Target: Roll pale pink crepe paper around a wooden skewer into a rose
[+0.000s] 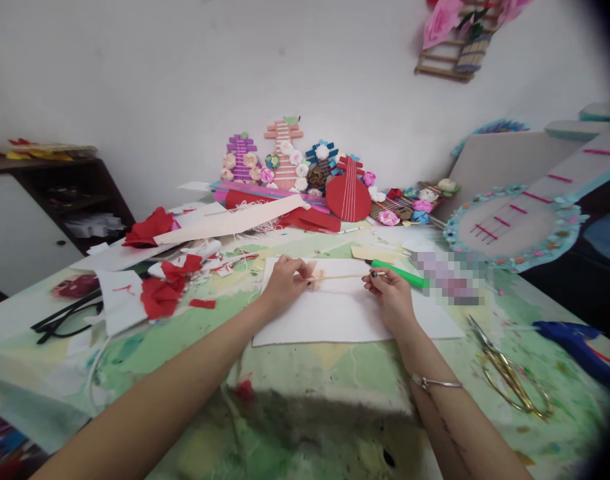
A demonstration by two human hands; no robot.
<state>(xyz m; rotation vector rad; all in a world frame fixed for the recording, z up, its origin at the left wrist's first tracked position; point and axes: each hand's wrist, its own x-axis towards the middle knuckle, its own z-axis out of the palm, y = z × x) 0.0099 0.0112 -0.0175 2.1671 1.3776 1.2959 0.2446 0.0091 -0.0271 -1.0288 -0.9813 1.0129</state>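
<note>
1. While the thin stick [342, 276] spans the gap between the 2 hands, its long axis runs left to right, nearly level, above the white sheet [329, 317].
2. Right hand [391, 293]: thumb and fingers pinch the stick near its right end; the shaft extends leftward from this grip.
3. Left hand [286, 285]: fingertips close together on a pale paper piece [319, 272] at the stick's left end; whether they also grip the wood cannot be told.
4. Nearness: the left hand is nearer the paper, the right hand nearer the green tool [399, 273] just beyond its fingers.
</note>
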